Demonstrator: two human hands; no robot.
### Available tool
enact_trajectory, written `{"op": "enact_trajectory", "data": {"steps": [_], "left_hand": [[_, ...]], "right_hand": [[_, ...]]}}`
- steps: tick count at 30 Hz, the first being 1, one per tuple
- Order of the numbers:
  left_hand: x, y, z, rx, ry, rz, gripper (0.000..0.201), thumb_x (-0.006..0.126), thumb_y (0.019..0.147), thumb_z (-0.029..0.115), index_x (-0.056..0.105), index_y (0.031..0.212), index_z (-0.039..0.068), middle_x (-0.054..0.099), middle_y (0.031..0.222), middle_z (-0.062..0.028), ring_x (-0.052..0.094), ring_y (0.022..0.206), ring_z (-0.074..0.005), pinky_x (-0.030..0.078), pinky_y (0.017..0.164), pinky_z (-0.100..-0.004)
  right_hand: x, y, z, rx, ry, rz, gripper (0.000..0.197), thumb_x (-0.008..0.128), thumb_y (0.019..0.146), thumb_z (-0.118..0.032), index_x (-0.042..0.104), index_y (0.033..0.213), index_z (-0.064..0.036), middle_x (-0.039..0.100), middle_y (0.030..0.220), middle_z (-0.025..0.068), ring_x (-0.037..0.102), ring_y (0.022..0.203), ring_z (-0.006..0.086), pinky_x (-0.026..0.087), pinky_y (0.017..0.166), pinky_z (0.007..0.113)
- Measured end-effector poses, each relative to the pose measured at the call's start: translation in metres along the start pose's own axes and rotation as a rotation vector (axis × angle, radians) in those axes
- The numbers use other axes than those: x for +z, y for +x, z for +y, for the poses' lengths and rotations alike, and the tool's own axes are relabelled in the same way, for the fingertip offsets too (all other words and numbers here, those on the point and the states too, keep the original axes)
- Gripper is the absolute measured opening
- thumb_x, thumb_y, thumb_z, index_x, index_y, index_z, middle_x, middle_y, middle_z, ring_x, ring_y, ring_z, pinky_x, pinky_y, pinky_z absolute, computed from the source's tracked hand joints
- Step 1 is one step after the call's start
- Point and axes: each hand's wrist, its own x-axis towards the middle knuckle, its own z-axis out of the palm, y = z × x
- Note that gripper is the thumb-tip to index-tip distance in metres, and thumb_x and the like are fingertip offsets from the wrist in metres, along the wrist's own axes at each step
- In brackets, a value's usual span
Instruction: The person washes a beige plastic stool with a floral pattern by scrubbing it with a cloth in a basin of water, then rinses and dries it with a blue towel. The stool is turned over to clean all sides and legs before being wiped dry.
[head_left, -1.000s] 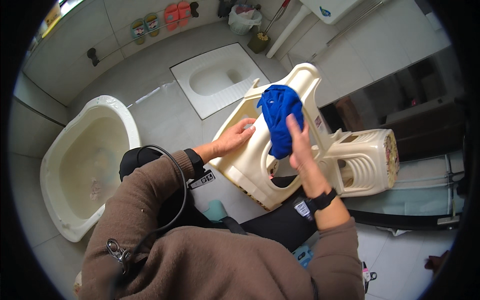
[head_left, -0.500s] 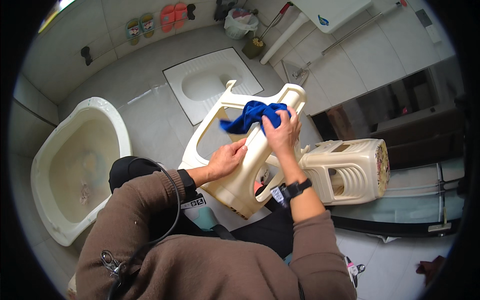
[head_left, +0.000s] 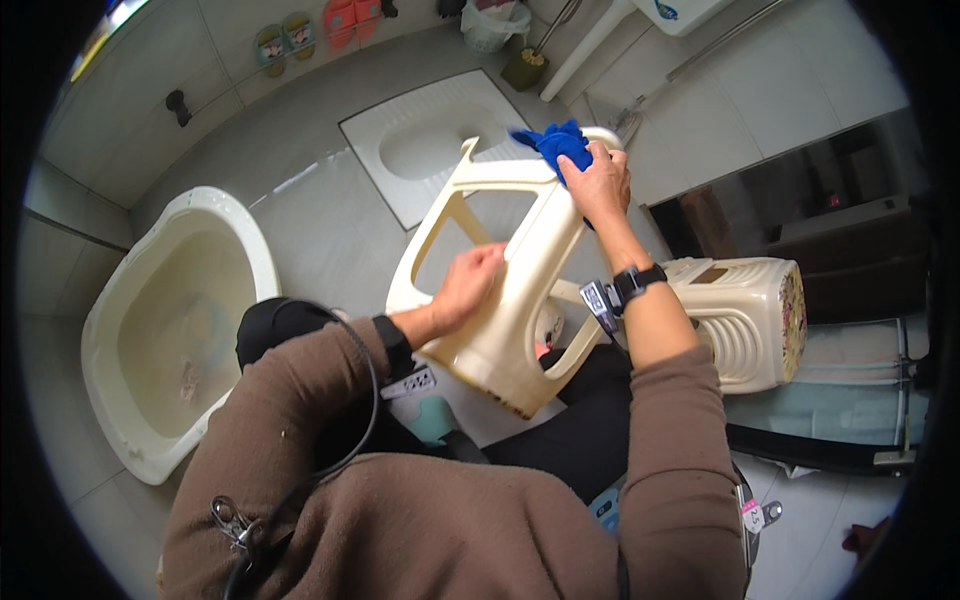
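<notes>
A cream plastic stool [head_left: 497, 345] lies tipped over before me, its legs pointing away. My left hand [head_left: 468, 288] is closed on the edge of one leg, near its middle. Farther up, my right hand [head_left: 600, 185] presses a blue cloth [head_left: 562, 148] around the far end of the leg. The cloth bunches under the fingers, and its loose end sticks out to the left. Part of the leg's tip is covered by the cloth and hand.
A second cream stool [head_left: 745, 325] lies on its side at the right, by a glass panel [head_left: 850, 380]. At the left stands a white tub [head_left: 95, 350] with water. Beyond the stool is a squat toilet [head_left: 415, 130]; a toilet brush holder [head_left: 525, 68] and basket [head_left: 490, 30] stand farther back.
My right hand has slid the blue cloth along the leg, away from me, to its far end. The left hand stays on the leg. The view has shifted slightly.
</notes>
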Motion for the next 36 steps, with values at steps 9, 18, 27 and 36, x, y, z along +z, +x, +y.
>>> {"op": "enact_trajectory", "data": {"steps": [9, 18, 27, 36], "left_hand": [[0.005, 0.018, 0.027, -0.187, -0.398, 0.063, 0.072, 0.034, 0.094, 0.07, 0.068, 0.112, 0.009, 0.065, 0.086, -0.0101, 0.056, 0.07, -0.0173, 0.041, 0.057, -0.0346], [0.014, 0.027, 0.03, -0.097, -0.58, 0.102, 0.094, 0.04, 0.084, 0.086, 0.061, 0.12, 0.003, 0.061, 0.094, -0.008, 0.061, 0.09, -0.0223, 0.051, 0.082, -0.0361], [-0.012, 0.041, 0.088, 0.167, -0.028, 0.448, 0.069, 0.052, 0.094, 0.066, 0.049, 0.116, 0.0, 0.058, 0.1, -0.0119, 0.056, 0.081, -0.0196, 0.048, 0.056, -0.0381], [-0.025, 0.01, 0.053, 0.176, -0.72, 0.181, 0.051, 0.056, 0.097, 0.06, 0.052, 0.093, 0.009, 0.051, 0.081, 0.0014, 0.045, 0.063, -0.0101, 0.04, 0.052, -0.0279]], "right_hand": [[-0.04, -0.139, -0.019, -0.258, 0.26, -0.056, 0.046, 0.079, 0.078, -0.041, 0.066, 0.108, -0.0097, 0.054, 0.118, 0.0171, 0.06, 0.106, 0.0384, 0.052, 0.089, 0.046], [-0.046, -0.272, 0.023, -0.261, 0.373, -0.12, 0.041, 0.082, 0.077, -0.03, 0.062, 0.104, -0.0074, 0.053, 0.116, 0.0185, 0.059, 0.104, 0.0393, 0.051, 0.089, 0.043], [-0.045, -0.259, 0.088, 0.499, 1.269, -0.163, 0.029, 0.048, 0.104, -0.026, 0.059, 0.113, -0.0011, 0.067, 0.111, 0.0102, 0.065, 0.092, 0.0207, 0.053, 0.085, 0.033], [-0.07, -0.183, -0.071, -0.617, 0.497, 0.311, 0.028, 0.068, 0.087, -0.018, 0.059, 0.113, -0.0122, 0.055, 0.115, 0.0153, 0.053, 0.109, 0.0359, 0.044, 0.096, 0.042]]}}
